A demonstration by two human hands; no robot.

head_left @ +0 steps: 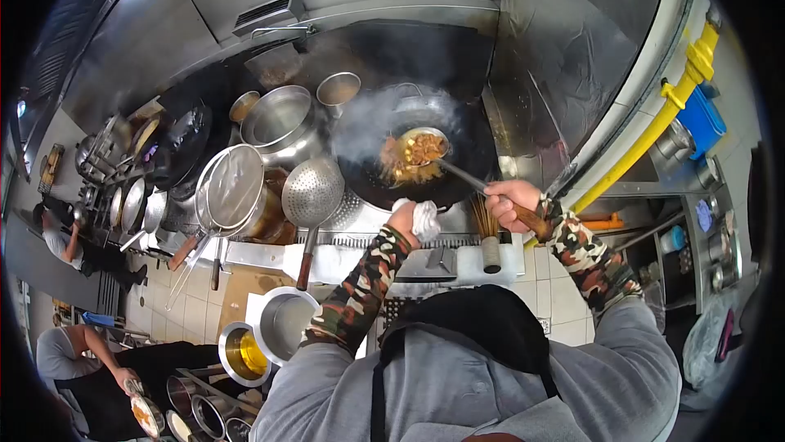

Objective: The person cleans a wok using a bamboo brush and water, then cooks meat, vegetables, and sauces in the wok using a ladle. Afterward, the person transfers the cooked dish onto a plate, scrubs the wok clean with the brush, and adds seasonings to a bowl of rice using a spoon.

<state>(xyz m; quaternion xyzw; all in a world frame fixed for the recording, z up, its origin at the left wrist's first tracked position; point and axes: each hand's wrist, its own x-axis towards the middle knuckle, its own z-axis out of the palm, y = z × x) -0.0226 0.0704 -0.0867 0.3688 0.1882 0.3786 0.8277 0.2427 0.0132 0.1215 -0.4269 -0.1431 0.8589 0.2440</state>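
Note:
My right hand (513, 203) is wrapped round the wooden end of a long metal ladle (464, 175). The ladle's bowl is down in a black wok (466, 139), among browned pieces of food (423, 150), with steam rising from them. A bunched white cloth (425, 219) is in my closed left hand (401, 218) at the wok's near edge; whether the wok's handle is under the cloth is hidden. Just below my right hand stands a bamboo brush (489, 250). Left of the wok lies a perforated skimmer (313, 190) with a wooden handle.
Wire strainers (235, 186) and a large metal pot (278, 119) crowd the stove's left side. Near my left elbow are a metal pot (288, 323) and a bowl of yellow liquid (245, 354). A yellow pipe (634, 148) runs along the right. Two other people work at the left.

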